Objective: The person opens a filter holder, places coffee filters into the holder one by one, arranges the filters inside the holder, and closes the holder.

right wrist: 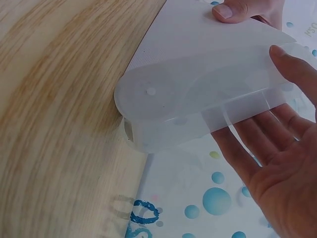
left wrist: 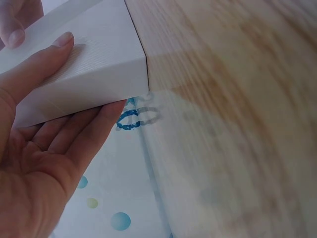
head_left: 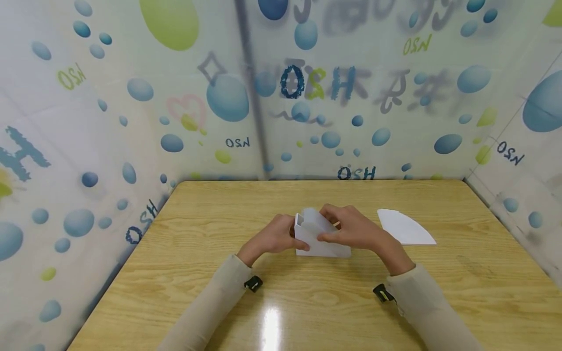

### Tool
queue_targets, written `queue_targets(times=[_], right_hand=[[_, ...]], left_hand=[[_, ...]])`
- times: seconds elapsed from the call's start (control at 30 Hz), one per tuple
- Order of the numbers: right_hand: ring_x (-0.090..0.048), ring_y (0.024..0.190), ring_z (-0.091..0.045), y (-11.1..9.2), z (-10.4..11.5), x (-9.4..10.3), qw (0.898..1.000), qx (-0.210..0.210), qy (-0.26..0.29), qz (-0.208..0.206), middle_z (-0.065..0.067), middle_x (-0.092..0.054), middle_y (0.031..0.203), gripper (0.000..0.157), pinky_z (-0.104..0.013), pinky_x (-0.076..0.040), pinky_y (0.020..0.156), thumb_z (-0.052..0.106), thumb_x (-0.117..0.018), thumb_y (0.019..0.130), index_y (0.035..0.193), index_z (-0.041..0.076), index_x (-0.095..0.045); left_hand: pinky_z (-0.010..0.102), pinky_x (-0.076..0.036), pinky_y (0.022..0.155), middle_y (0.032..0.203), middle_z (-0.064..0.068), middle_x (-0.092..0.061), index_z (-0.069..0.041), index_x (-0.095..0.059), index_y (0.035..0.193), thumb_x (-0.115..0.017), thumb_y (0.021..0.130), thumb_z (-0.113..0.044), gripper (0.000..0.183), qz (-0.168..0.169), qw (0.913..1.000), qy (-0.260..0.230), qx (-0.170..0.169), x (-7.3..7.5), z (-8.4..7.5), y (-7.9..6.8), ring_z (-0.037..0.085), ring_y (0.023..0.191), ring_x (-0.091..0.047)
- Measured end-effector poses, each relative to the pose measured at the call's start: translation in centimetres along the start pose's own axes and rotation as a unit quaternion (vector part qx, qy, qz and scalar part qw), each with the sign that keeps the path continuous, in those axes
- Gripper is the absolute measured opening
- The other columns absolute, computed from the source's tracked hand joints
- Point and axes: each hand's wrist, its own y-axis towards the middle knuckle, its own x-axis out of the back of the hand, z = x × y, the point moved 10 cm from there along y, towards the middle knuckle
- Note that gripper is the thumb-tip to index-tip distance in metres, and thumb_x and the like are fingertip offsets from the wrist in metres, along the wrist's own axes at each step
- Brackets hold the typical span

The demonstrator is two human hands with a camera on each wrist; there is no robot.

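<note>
A white box (head_left: 325, 248) stands on the wooden table in front of me, held at its left end by my left hand (head_left: 276, 235). In the left wrist view, the left thumb lies over the box's broad face and the fingers are behind its narrow side. My right hand (head_left: 353, 228) holds a translucent plastic case (right wrist: 198, 89) with a rounded end, its thumb on one face and fingertips on the other. The case overlaps the box's upper part in the right wrist view. How far it sits inside the box cannot be told.
A flat white fan-shaped piece (head_left: 404, 229) lies on the table (head_left: 210, 209) to the right of the hands. Patterned cloth walls (head_left: 197, 97) rise behind the table and along both sides.
</note>
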Motion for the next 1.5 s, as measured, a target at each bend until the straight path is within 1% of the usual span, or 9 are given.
queue_targets(times=[0.23, 0.53, 0.93, 1.23, 1.5], right_hand=[[-0.072, 0.103, -0.018, 0.01, -0.04, 0.05, 1.000, 0.005, -0.001, -0.001, -0.003, -0.075, 0.112, 0.032, -0.044, -0.061, 0.088, 0.029, -0.079, 0.093, 0.115, 0.015, -0.061], [-0.073, 0.102, -0.018, 0.02, -0.11, 0.14, 1.000, 0.005, -0.002, 0.000, -0.004, -0.076, 0.111, 0.032, -0.043, -0.062, 0.087, 0.029, -0.079, 0.093, 0.116, 0.015, -0.061], [-0.073, 0.102, -0.019, -0.12, -0.13, 0.22, 1.000, 0.003, 0.002, 0.000, -0.004, -0.075, 0.111, 0.031, -0.042, -0.062, 0.086, 0.026, -0.080, 0.093, 0.113, 0.014, -0.059], [-0.073, 0.101, -0.019, -0.14, -0.02, 0.40, 1.000, 0.000, 0.003, -0.001, -0.006, -0.075, 0.111, 0.032, -0.042, -0.062, 0.085, 0.024, -0.080, 0.092, 0.114, 0.013, -0.059], [-0.072, 0.101, -0.019, -0.30, -0.15, 0.46, 1.000, -0.010, 0.015, 0.003, -0.006, -0.075, 0.111, 0.032, -0.042, -0.062, 0.086, 0.024, -0.080, 0.092, 0.113, 0.013, -0.058]], left_hand=[[0.023, -0.058, 0.072, 0.104, 0.004, -0.078, -0.011, -0.073, 0.117, -0.087, 0.085, -0.015, 0.036, 0.000, 1.0000, 0.001, 0.008, -0.01, 0.15, 0.01, 0.006, 0.082, -0.071], [0.023, -0.058, 0.071, 0.104, 0.004, -0.078, -0.009, -0.072, 0.116, -0.087, 0.085, -0.015, 0.035, -0.001, 1.0000, -0.003, 0.005, -0.03, 0.12, -0.03, 0.006, 0.082, -0.071], [0.023, -0.058, 0.072, 0.104, 0.004, -0.078, -0.009, -0.073, 0.115, -0.087, 0.085, -0.014, 0.034, -0.002, 0.9998, -0.002, 0.018, -0.02, 0.09, -0.05, 0.007, 0.083, -0.070], [0.023, -0.057, 0.072, 0.102, 0.004, -0.078, -0.010, -0.074, 0.113, -0.087, 0.085, -0.016, 0.031, -0.003, 0.9999, 0.005, 0.009, 0.13, 0.01, -0.06, 0.006, 0.082, -0.070], [0.023, -0.057, 0.069, 0.098, 0.002, -0.078, -0.011, -0.074, 0.111, -0.088, 0.084, -0.017, 0.031, -0.007, 0.9999, 0.013, 0.007, 0.13, 0.07, -0.10, 0.004, 0.077, -0.069]])
